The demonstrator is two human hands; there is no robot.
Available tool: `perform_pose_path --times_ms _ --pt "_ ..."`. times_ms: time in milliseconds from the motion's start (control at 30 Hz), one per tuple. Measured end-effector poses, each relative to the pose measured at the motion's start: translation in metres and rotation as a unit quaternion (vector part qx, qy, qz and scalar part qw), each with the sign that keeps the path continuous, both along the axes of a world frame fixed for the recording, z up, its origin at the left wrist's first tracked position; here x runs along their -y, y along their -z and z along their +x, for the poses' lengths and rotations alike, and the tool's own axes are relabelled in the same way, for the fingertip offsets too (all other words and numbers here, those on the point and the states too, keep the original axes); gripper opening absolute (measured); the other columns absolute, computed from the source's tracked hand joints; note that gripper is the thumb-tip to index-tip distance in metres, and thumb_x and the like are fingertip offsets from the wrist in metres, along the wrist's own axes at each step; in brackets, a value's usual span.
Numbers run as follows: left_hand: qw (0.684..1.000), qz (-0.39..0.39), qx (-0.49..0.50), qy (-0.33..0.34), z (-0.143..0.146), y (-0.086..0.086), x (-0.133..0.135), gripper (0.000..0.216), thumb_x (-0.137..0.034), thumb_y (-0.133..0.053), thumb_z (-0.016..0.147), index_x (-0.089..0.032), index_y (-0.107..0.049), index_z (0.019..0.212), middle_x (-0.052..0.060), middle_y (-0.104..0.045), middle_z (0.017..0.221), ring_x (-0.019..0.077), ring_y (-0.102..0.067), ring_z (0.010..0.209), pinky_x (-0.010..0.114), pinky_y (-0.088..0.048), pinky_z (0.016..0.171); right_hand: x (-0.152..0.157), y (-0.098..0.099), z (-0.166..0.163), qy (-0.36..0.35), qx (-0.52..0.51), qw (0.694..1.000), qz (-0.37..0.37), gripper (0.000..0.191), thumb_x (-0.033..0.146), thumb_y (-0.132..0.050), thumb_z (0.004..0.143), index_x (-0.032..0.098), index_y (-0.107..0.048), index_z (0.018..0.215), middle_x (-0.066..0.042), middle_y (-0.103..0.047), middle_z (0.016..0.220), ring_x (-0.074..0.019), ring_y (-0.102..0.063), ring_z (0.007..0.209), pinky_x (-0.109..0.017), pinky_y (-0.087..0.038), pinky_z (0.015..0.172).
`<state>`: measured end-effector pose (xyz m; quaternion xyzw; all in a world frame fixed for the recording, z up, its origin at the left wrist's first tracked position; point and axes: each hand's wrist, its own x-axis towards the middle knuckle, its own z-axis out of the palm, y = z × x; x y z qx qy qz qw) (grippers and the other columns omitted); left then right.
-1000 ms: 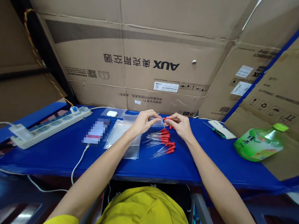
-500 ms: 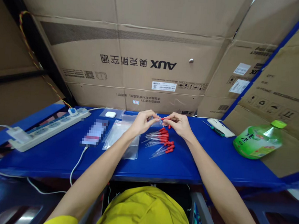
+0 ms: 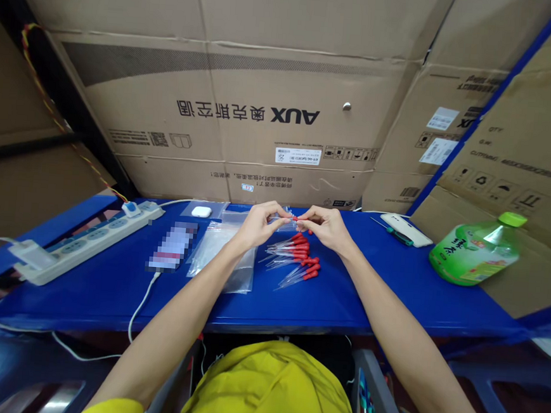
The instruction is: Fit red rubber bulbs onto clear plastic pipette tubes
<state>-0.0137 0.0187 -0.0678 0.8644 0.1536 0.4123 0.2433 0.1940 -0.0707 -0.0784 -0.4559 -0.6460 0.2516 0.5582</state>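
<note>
Between thumb and fingers, my left hand [image 3: 265, 223] pinches a thin clear dropper tube. My right hand [image 3: 325, 227] is closed on a red rubber bulb [image 3: 295, 219] at the tube's right end, and the fingertips of both hands almost meet there. Just below the hands lies a row of droppers [image 3: 299, 254], clear tubes pointing left and red bulbs right. Behind my fingers more clear tubes [image 3: 286, 226] are partly hidden. Clear plastic bags [image 3: 224, 253] lie flat under and beside my left forearm.
Left on the blue table [image 3: 334, 306] are a phone [image 3: 173, 247], a white earphone case [image 3: 201, 211] and a power strip [image 3: 92, 236]. A green screwdriver [image 3: 400, 236], a white device [image 3: 407, 229] and a green tea bottle [image 3: 477, 251] are at right. Cardboard [image 3: 248, 71] walls the back.
Both hands stay at the same spot, with the fingertips slightly shifted around the red bulb. The whole view has moved a little; the droppers on the table look unchanged.
</note>
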Motion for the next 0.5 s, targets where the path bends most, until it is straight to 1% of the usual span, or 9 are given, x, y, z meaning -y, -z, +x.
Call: perform_pose_path --times_ms 233,367,500 --pt "1.0 0.004 0.001 -0.005 0.0006 0.0005 -0.0004 0.022 -0.038 -0.07 0.094 -0.017 -0.077 0.092 0.004 -0.07 0.083 0.0133 -0.053 0.068 0.027 -0.039 0.065 -0.0029 0.0031 -0.0047 0.005 -0.044 0.999 0.007 0.034 0.05 -0.086 0.076 0.019 -0.074 0.083 -0.006 -0.078 0.075 -0.023 -0.077 0.07 -0.037 -0.063 0.072" --pt "0.999 0.002 0.018 -0.031 0.0038 -0.0014 0.0027 0.028 -0.04 -0.064 0.098 -0.016 -0.075 0.089 0.003 -0.069 0.081 0.0136 -0.054 0.068 0.027 -0.039 0.065 -0.0042 0.0016 -0.0065 0.021 -0.056 0.998 0.023 0.035 0.051 -0.085 0.077 0.02 -0.073 0.089 -0.003 -0.075 0.072 -0.0193 -0.073 0.064 -0.032 -0.06 0.065" --pt "0.999 0.009 0.036 -0.032 0.0037 -0.0029 0.0039 0.025 -0.039 -0.064 0.099 -0.017 -0.076 0.096 0.005 -0.072 0.089 0.0148 -0.058 0.074 0.028 -0.042 0.068 -0.0039 -0.0014 -0.0053 0.021 -0.063 0.998 0.012 0.04 0.051 -0.085 0.076 0.02 -0.072 0.097 -0.002 -0.074 0.07 -0.0191 -0.072 0.063 -0.03 -0.058 0.061"
